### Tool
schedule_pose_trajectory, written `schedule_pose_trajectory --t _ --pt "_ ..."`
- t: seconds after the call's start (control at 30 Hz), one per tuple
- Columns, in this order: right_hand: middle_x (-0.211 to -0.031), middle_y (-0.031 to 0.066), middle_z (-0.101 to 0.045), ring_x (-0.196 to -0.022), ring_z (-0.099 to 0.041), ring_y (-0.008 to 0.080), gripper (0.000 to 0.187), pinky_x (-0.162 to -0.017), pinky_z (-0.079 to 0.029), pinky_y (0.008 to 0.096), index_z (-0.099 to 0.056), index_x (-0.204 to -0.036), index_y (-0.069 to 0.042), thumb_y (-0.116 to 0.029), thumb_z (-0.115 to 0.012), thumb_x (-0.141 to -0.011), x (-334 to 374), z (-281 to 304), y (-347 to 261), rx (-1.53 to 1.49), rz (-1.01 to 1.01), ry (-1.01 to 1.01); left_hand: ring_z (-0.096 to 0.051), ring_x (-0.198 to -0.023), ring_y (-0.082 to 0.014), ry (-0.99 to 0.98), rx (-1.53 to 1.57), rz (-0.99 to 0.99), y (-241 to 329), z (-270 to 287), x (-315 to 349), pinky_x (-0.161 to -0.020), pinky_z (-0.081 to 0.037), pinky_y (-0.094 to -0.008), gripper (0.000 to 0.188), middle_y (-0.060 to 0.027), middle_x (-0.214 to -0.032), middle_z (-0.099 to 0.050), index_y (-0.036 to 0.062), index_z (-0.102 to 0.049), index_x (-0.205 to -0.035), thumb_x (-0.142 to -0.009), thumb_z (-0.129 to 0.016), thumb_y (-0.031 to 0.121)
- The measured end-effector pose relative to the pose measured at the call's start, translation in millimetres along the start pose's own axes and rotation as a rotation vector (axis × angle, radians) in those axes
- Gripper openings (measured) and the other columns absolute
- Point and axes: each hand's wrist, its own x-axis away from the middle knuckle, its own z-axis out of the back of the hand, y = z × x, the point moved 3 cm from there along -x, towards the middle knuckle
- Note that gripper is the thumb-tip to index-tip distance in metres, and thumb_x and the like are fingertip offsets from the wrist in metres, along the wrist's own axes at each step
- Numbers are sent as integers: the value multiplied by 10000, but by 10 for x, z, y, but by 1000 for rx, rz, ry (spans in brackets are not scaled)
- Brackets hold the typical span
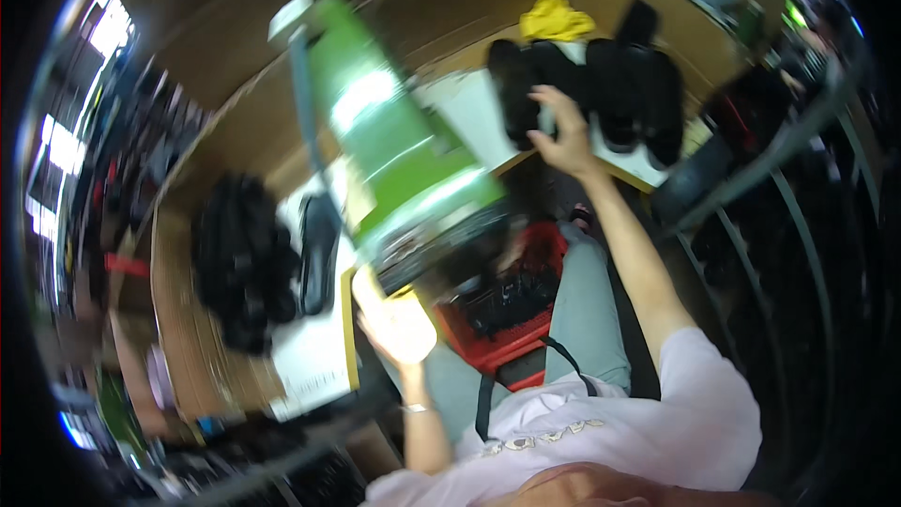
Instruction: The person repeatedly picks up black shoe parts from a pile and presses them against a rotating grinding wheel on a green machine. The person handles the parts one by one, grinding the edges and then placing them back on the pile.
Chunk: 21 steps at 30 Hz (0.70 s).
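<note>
A large green machine head [385, 131] slants across the middle, its dark lower end [441, 239] blurred. Below that end is my left hand [399, 324], lit so strongly that its fingers are washed out and partly hidden. Whether it holds anything cannot be made out. My right hand [566, 136] reaches forward with thumb and fingers apart and nothing visible between them. It is nearest to a black shoe-like item [512, 84]; contact cannot be told. More black shoe-like items [662, 99] stand in a row to its right on the white tabletop [465, 108].
Yellow cloth [556, 19] lies behind the row. Left of the machine are a black heap [239, 263] and a flat dark piece [319, 249]. Brown cardboard walls [174, 310] border the table. A red basket [497, 352] sits between my legs; metal rails [741, 192] stand at right.
</note>
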Motion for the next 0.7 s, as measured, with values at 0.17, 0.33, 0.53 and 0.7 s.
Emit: schedule_pose_trajectory --t 0.17,0.33,0.53,0.7 --pt "-1297 177 -543 -1216 -518 330 539 -1041 -396 387 -546 -1260 -16 -23 -679 -738 709 69 -331 -172 -296 -19 -314 -1346 -385 -190 -737 31 136 708 -840 -1090 -230 -589 847 -192 -1389 -398 44 -344 -1420 -667 -729 10" --pt "-1148 153 -605 -1013 -592 269 526 -910 -465 356 -517 -1242 8 -18 -718 -757 1747 -312 -504 -525 -587 -124 -490 -1009 -291 -81 -657 -68 -280 856 -650 -842 -348 -460 458 -96 -1035 -535 36 -595 -1096 -679 -781 51" --pt "-1294 177 -523 -1115 -581 255 670 -890 -512 351 -414 -1374 4 -17 -742 -790 2219 -456 -1167 -920 -754 -493 -606 -851 -347 -84 -143 -164 638 1332 -48 -769 -494 -412 363 -157 -869 -608 -11 -641 -905 -597 -815 70" --pt "-1355 143 -447 -1191 -529 286 773 -940 -507 440 -332 -1425 -53 -129 -779 -800 2047 -349 -1503 -1502 -863 -209 -584 -692 -129 -432 299 140 1131 1141 235 -591 -447 -266 277 -55 -768 -603 14 -653 -840 -646 -835 92"
